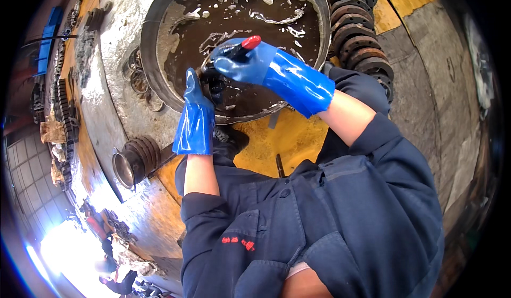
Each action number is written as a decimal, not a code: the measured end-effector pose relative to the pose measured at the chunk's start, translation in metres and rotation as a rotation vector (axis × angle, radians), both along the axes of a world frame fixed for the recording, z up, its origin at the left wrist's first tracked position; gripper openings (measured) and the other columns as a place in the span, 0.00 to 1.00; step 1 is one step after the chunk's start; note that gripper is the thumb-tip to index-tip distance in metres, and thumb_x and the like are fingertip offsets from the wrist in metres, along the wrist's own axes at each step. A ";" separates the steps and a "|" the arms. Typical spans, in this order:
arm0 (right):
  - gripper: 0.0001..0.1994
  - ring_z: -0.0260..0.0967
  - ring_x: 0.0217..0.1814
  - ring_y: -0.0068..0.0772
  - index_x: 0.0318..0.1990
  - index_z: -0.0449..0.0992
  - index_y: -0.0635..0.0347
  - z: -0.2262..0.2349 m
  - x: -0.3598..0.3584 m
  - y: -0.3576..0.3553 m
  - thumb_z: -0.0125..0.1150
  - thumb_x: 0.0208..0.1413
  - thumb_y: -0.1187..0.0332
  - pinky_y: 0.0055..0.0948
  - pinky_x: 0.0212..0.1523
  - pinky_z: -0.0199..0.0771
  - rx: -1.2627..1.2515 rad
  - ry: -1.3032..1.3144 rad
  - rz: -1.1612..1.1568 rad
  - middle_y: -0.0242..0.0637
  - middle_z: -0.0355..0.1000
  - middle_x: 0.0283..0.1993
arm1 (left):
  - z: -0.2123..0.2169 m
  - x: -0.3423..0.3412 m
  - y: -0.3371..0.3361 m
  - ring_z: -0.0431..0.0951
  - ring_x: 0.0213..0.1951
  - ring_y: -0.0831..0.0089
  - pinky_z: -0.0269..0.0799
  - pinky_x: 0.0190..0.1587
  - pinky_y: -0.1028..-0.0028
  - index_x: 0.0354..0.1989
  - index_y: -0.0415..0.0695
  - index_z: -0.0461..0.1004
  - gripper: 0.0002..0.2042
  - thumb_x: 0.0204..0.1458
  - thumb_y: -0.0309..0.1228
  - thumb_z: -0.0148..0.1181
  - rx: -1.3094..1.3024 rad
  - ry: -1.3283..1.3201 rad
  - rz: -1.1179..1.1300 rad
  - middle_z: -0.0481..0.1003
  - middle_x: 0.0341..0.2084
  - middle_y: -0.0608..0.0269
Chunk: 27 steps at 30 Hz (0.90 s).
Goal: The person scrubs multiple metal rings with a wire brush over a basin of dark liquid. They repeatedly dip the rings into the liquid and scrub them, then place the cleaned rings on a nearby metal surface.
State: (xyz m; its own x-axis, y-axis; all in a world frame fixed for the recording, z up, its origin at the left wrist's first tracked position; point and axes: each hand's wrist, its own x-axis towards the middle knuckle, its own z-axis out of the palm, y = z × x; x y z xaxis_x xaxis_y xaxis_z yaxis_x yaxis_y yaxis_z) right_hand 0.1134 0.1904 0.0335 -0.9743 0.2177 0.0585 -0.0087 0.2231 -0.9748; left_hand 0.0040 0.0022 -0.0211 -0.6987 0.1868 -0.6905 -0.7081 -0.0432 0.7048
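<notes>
Both my hands wear blue rubber gloves over a wide round basin (151, 79) of dark, murky liquid with whitish foam. My right hand (247, 66) is closed round a black tool with a red handle end (251, 42); its working end is hidden. Just below it, a dark, wet, round part (216, 86) hangs over the near left side of the basin. My left hand (195, 103) supports that part from the left, thumb up along its side. The fingers behind it are hidden.
A row of dark, rusty flanged discs (354, 29) stands right of the basin. To the left lie metal rings (139, 79) and a stack of ribbed cylindrical parts (137, 160). Chain-like parts (64, 111) line the far left. Another person (120, 282) is at the lower left, near a bright glare.
</notes>
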 end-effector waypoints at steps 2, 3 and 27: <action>0.09 0.75 0.33 0.25 0.41 0.83 0.56 0.003 -0.001 0.004 0.63 0.68 0.62 0.30 0.42 0.79 -0.192 -0.112 -0.100 0.31 0.80 0.30 | 0.002 -0.002 -0.004 0.73 0.23 0.68 0.63 0.21 0.67 0.51 0.50 0.81 0.29 0.68 0.64 0.49 -0.043 0.010 -0.174 0.81 0.32 0.60; 0.09 0.74 0.32 0.24 0.40 0.84 0.56 -0.006 -0.006 0.006 0.63 0.67 0.63 0.30 0.41 0.79 -0.201 -0.056 -0.189 0.31 0.80 0.30 | 0.006 -0.002 -0.005 0.73 0.23 0.69 0.62 0.21 0.66 0.51 0.50 0.81 0.29 0.68 0.64 0.49 -0.062 0.017 -0.263 0.81 0.32 0.60; 0.32 0.80 0.42 0.39 0.51 0.85 0.58 -0.067 0.008 0.017 0.65 0.61 0.35 0.37 0.50 0.77 -0.132 -0.541 -0.082 0.43 0.83 0.41 | 0.031 0.000 -0.020 0.58 0.11 0.68 0.54 0.20 0.66 0.24 0.51 0.74 0.32 0.67 0.66 0.49 0.401 0.395 -0.268 0.64 0.09 0.63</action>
